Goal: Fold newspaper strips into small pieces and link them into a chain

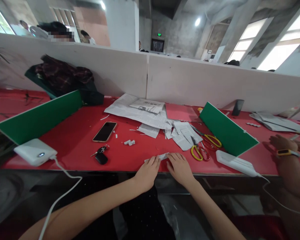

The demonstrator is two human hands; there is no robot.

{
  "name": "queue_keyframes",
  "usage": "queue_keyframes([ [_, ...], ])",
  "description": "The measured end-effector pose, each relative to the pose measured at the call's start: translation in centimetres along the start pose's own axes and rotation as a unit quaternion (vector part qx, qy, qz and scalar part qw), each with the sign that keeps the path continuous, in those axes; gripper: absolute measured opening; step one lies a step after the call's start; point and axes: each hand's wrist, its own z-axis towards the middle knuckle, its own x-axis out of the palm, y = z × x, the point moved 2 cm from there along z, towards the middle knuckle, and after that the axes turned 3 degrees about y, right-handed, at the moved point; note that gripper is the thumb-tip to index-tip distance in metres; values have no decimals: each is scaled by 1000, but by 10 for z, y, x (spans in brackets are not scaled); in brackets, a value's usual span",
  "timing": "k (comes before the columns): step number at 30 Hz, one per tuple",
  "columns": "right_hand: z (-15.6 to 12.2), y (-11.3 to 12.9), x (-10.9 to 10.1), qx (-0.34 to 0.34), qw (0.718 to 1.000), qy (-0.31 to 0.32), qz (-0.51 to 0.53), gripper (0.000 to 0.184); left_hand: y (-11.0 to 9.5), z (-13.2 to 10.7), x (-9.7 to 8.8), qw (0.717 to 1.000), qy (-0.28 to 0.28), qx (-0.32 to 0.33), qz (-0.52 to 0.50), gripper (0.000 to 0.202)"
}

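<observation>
A narrow folded strip of printed paper (164, 156) lies on the red tabletop near its front edge. My left hand (149, 171) holds the strip's left part down, its fingers together on the paper. At the right end, my right hand (179, 166) has its fingertips on the strip, with the thumb a little apart. Parts of the strip are hidden under the fingers. Small folded paper pieces (130, 142) lie beyond my left hand. To the right of my hands are yellow-handled scissors (197, 153) beside cut sheets of paper (186, 135).
A phone (105, 132) and keys (101, 155) lie left. White power banks (35, 152) with cables stand near green dividers (228, 128). Newspaper sheets (130, 111) and a pink folder (181, 112) lie by the white partition (190, 76). Another person's arm (288, 156) is at right.
</observation>
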Motion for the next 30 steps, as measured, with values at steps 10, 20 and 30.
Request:
queue_keyframes([
  [10,-3,20,12,-57,996,24,61,48,3,-3,0,999,10,2,-31,69],
  [20,-6,4,17,5,999,6,31,67,8,-31,-12,996,36,-72,-25,58],
  [30,18,0,3,37,999,0,37,25,34,-11,-28,992,-77,-79,-59,25],
])
